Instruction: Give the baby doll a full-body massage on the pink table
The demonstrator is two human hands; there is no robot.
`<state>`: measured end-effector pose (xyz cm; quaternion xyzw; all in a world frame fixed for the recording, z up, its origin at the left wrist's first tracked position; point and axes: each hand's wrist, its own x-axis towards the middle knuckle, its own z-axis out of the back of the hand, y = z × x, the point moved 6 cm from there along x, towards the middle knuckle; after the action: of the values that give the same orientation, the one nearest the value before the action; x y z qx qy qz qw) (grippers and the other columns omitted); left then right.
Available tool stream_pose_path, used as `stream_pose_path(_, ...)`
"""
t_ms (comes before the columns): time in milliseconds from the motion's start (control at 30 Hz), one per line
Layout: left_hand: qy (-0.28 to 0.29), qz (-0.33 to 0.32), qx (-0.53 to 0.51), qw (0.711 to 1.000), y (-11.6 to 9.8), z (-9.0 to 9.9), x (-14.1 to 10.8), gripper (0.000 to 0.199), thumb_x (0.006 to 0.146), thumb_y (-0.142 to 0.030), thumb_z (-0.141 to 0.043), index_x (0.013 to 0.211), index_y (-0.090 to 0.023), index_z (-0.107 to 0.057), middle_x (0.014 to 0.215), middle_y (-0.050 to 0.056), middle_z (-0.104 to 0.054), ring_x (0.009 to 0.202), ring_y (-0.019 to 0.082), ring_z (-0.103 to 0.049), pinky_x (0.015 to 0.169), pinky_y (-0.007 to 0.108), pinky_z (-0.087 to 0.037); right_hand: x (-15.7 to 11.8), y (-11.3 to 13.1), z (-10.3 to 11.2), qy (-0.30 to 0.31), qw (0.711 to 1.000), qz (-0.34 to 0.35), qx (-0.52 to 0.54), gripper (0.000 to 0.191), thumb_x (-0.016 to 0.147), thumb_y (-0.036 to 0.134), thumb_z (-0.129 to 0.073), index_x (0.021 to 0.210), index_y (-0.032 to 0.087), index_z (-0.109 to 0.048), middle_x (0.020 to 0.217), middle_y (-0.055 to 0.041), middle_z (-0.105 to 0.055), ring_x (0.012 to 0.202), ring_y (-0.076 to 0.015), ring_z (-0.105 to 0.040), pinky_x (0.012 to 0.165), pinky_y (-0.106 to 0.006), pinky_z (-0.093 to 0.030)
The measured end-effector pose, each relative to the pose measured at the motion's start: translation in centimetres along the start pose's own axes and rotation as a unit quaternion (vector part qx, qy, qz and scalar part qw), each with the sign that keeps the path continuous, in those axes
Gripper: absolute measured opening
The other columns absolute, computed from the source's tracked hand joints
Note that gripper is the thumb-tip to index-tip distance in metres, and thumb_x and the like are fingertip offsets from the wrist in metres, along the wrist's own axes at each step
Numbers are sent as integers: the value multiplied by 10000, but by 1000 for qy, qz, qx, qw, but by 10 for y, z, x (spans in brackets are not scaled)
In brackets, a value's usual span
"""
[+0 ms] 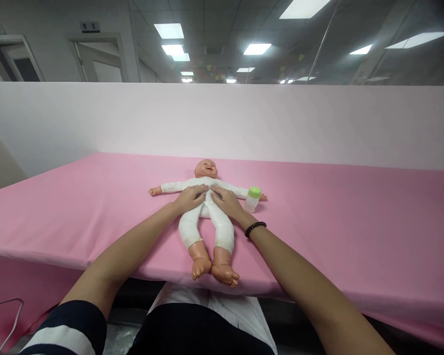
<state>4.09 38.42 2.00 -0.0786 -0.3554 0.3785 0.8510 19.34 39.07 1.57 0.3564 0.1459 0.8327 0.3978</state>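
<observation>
Both hands (209,198) on soft cloth-bodied doll (206,217)

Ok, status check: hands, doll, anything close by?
Left hand and right hand flat on the baby doll torso, no closed grip. Doll on its back on pink table. Green-capped bottle beside right hand.
</observation>
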Motion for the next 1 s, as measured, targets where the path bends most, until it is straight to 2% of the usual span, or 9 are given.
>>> stream_pose_path(133, 56, -11, -12, 998, 0, -5, 2, 557, 970, -313, -390, 1498, -179, -507, 1555, 67, -493, 1479, 222, -419, 1265, 411, -293, -1, -5, -8, 83, 995, -10, 47, 630, 1028, 455, -405, 1569, 132, -411, 1649, -94, -301, 1556, -226, -244, 1298, -404, -176)
stream_pose_path(200, 74, 42, 8, 996, 8, -8, 2, 603, 978, -385, -401, 1542, -177, -444, 1617, 72, -393, 1540, 250, -300, 1291, 452, -213, -1, -10, -11, 115, 991, -49, 41, 695, 1033, 500, -383, 1625, 149, -287, 1690, -72, -166, 1586, -225, -110, 1306, -441, -92)
stream_pose_path(300, 67, 152, 33, 986, 24, -8, -1, 731, 969, -516, -429, 1575, -113, -366, 1666, 124, -262, 1577, 290, -165, 1296, 472, -164, 0, -15, -12, 122, 986, -117, 10, 788, 1034, 551, -355, 1653, 119, -131, 1703, -75, -36, 1593, -231, 5, 1297, -495, -31)
stream_pose_path(367, 55, 197, 38, 978, 29, -7, -4, 789, 967, -559, -419, 1581, -70, -331, 1672, 162, -226, 1576, 304, -158, 1291, 463, -183, -1, -19, -11, 105, 982, -155, -14, 842, 1025, 583, -362, 1648, 76, -110, 1700, -106, -27, 1593, -249, 3, 1293, -508, -41)
stream_pose_path(467, 30, 207, 49, 977, 28, -3, -5, 750, 968, -548, -408, 1535, -57, -408, 1639, 193, -308, 1549, 332, -256, 1267, 487, -244, -1, -20, -7, 60, 985, -158, -48, 806, 1012, 557, -407, 1606, 30, -272, 1667, -176, -203, 1575, -285, -155, 1290, -486, -106)
stream_pose_path(567, 24, 137, 42, 989, 16, 0, -2, 616, 969, -462, -404, 1451, -103, -536, 1570, 152, -455, 1505, 312, -365, 1251, 471, -293, 1, -14, -5, 36, 996, -73, -39, 657, 1014, 468, -412, 1544, 79, -434, 1610, -155, -367, 1531, -261, -298, 1287, -431, -165)
stream_pose_path(700, 79, 43, 4, 996, 7, -4, 1, 577, 996, -405, -348, 1514, -189, -480, 1607, 67, -415, 1534, 232, -317, 1289, 449, -205, 5, -16, -11, 92, 996, -5, 11, 639, 1041, 506, -340, 1589, 179, -383, 1675, -63, -238, 1577, -213, -160, 1300, -415, -119)
stream_pose_path(833, 85, 103, -11, 991, 32, -3, 1, 597, 1011, -524, -361, 1549, -273, -422, 1666, 45, -283, 1584, 255, -145, 1289, 535, -92, 10, -41, -8, 100, 989, -100, -47, 714, 1029, 638, -320, 1642, 281, -235, 1704, -42, -108, 1589, -295, -41, 1271, -572, -24)
stream_pose_path(1000, 60, 207, 22, 976, 83, 12, -11, 576, 1005, -500, -403, 1508, -224, -456, 1651, 129, -302, 1572, 294, -167, 1264, 556, -129, 3, -73, 8, 65, 968, -192, -146, 766, 1041, 634, -247, 1636, 151, -249, 1682, -156, -178, 1579, -325, -98, 1265, -559, -49)
